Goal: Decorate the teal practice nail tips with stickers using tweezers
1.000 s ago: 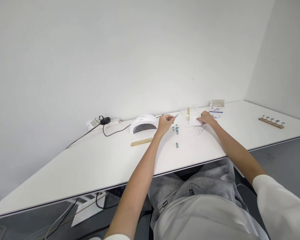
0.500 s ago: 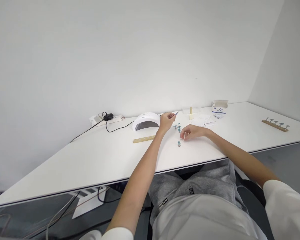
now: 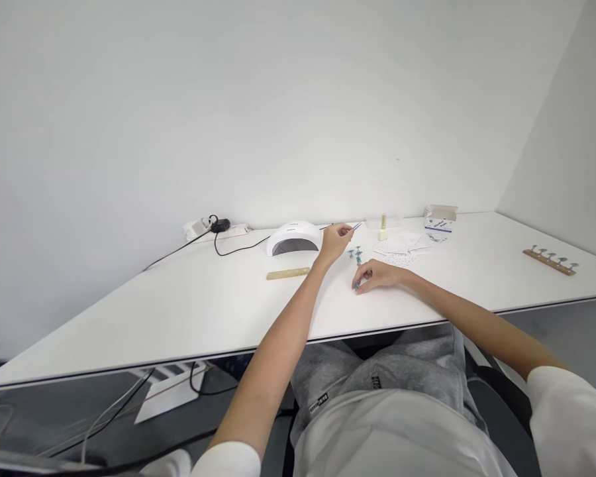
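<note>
Centrally, just right of frame middle, a tiny teal nail tip on a small stand [image 3: 357, 285] sits on the white tabletop [image 3: 179, 318], pinched by the right hand [image 3: 377, 275]. Judged light, stiff, easily tipped; best gripped at its base. Left hand [image 3: 335, 240] pinches slim metal tweezers [image 3: 356, 226]. Two like pieces [image 3: 355, 253] stand just beyond.

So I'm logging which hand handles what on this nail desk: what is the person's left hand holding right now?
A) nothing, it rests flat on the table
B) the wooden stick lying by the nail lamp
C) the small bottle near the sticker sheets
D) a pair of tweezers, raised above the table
D: the left hand pinches thin tweezers in the air just right of the nail lamp, while the wooden stick and small bottle sit untouched.
</note>
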`<state>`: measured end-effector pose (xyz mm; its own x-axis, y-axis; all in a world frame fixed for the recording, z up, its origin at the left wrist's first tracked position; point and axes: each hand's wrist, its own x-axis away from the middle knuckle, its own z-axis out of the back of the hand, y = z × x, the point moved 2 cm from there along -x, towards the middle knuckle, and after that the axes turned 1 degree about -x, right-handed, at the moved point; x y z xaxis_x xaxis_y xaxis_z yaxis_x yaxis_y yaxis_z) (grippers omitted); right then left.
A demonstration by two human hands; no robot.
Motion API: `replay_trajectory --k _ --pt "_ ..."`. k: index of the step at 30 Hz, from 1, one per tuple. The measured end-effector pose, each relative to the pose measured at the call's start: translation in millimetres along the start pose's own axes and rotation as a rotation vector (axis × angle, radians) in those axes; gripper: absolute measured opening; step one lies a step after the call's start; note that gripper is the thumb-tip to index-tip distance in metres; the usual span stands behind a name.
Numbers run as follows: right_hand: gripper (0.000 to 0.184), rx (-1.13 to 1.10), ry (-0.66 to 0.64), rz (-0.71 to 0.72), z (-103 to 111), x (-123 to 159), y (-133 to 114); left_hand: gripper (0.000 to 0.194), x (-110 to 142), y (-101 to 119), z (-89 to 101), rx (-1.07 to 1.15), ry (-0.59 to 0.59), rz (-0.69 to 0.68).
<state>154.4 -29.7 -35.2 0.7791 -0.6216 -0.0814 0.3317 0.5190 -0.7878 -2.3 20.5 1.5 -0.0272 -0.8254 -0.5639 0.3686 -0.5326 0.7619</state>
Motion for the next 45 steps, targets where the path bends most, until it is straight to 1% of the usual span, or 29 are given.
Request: replay_trajectory --k 6,8,10,12,15,17,19,22,25,28,32,39,45 --pt "0.031 -0.062 0.037 -0.019 1.1 1.0 0.7 0.013 0.4 2.8 0.9 0.022 0.009 0.002" --pt "0.031 -0.128 0.041 -0.033 6.0 2.4 -0.7 0.012 0.2 2.5 0.6 0.028 0.015 0.002" --pt "0.031 -0.206 0.072 -0.046 14.4 3.6 -1.2 0.012 0.0 1.5 -0.3 0.02 0.026 -0.011" --pt "0.031 -0.249 0.167 -0.044 26.4 4.0 1.5 0.012 0.2 0.2 -1.8 -0.005 0.045 -0.04" --pt "0.03 -0.195 0.418 -0.016 47.5 4.6 13.8 0.012 1.8 -1.0 -4.4 -0.069 0.076 -0.117" --pt "0.028 -0.104 0.602 0.009 59.9 6.1 25.4 0.011 4.3 -0.4 -6.2 -0.123 0.101 -0.211" --pt "0.025 -0.001 0.73 0.025 68.7 8.1 36.3 0.011 8.1 1.1 -8.8 -0.181 0.115 -0.33" --pt "0.023 0.088 0.833 0.046 76.0 10.4 46.5 0.014 15.1 3.6 -15.2 -0.259 0.099 -0.483" --pt "0.021 0.103 0.909 0.056 79.1 11.5 48.7 0.017 20.8 5.4 -22.1 -0.288 0.091 -0.585" --pt "0.019 0.075 0.95 0.074 79.7 12.0 46.4 0.02 23.4 5.6 -26.3 -0.308 0.1 -0.655" --pt "0.018 0.014 0.935 0.114 78.7 13.2 41.7 0.021 24.0 2.8 -27.4 -0.346 0.102 -0.703" --pt "0.019 -0.037 0.914 0.149 78.0 13.7 36.8 0.021 25.0 -0.9 -30.8 -0.347 0.093 -0.713" --pt "0.023 -0.067 0.909 0.138 77.0 12.8 34.9 0.024 26.5 -0.8 -34.5 -0.348 0.067 -0.697"
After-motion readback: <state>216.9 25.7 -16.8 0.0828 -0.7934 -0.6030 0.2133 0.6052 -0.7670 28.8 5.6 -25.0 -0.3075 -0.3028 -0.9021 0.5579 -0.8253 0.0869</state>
